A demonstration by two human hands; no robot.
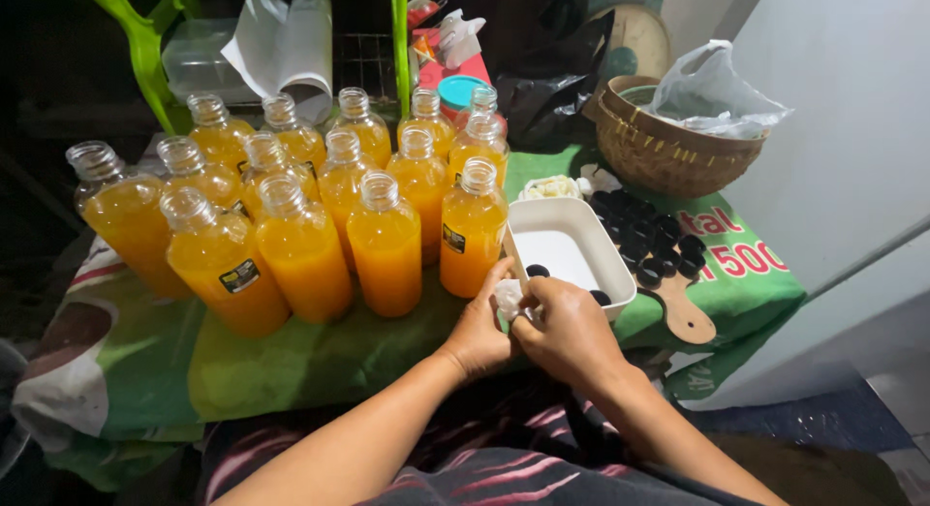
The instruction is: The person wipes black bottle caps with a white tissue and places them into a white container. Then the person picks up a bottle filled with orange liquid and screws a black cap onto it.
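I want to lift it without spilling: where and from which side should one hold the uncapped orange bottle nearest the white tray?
Grip the orange bottle around its straight body, below the shoulder, coming from the front. It stands upright and uncapped; the white tray is close on its right and another bottle on its left.

You have a single view, from the camera on your head. It looks steeply down and forward over your lap onto the table edge, close enough that your forearms enter from the bottom of the frame. Your left hand [477,334] and right hand [567,330] meet just below centre. Beyond them the view reaches the open orange bottles [386,245] to the upper left and the woven basket [668,153] to the upper right. No second view overlaps it.
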